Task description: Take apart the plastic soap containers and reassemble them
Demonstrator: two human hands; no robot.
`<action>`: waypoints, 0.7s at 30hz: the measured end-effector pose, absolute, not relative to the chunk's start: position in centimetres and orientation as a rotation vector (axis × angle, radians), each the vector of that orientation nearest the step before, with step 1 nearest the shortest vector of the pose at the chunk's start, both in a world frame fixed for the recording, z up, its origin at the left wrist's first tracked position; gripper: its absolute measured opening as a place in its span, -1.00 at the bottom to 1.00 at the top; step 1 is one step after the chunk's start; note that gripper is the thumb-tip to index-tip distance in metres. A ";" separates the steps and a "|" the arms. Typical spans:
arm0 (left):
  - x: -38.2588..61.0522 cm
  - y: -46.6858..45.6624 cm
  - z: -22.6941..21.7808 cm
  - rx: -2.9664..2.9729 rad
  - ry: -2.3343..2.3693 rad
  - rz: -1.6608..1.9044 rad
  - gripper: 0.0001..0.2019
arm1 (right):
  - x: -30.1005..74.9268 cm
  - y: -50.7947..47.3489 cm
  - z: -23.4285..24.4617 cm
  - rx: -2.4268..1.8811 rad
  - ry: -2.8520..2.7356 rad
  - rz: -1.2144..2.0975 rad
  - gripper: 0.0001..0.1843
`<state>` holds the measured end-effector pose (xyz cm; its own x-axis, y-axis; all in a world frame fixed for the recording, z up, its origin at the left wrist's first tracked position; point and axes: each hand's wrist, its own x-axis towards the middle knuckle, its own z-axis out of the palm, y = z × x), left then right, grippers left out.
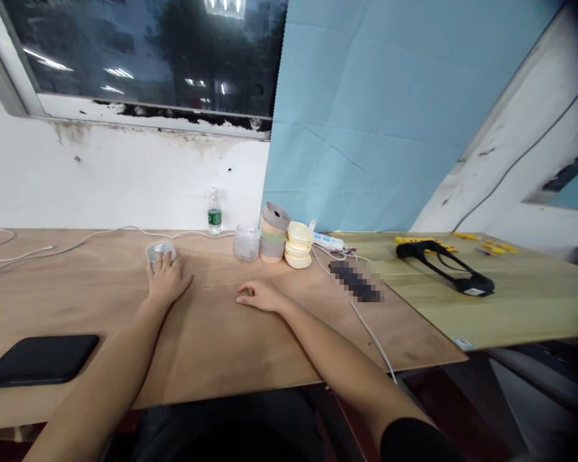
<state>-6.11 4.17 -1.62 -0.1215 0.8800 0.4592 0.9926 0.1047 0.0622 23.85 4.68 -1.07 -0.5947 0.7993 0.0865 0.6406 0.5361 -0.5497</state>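
My left hand reaches over the wooden table, its fingers stretched out onto a small translucent round container with a pale label on top. Its thumb sticks out to the side, apart from the container. Nearer the middle, my right hand rests on the tabletop with loosely curled fingers, a gap between thumb and forefinger and nothing in it. Behind it stand a stack of clear plastic containers, a taller stack in grey, peach and green, and a stack of cream-coloured containers.
A water bottle stands by the wall. A black tablet-like slab lies front left. To the right are a power strip, a blurred-out dark object, a white cable and a black strap-like frame.
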 end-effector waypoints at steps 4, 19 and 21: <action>-7.4 5.5 -1.6 -1.800 -2.205 -0.547 -0.29 | 23.8 4.7 -1.2 -1.198 -2.444 0.679 -0.54; -10.4 4.3 -0.4 -1.479 -2.426 -0.704 -0.32 | 31.3 9.9 -0.3 -1.308 -1.539 -0.176 -0.69; -10.4 4.2 -0.3 -1.457 -2.430 -0.716 -0.34 | 33.4 10.8 -0.3 -1.338 -1.442 -0.339 -0.65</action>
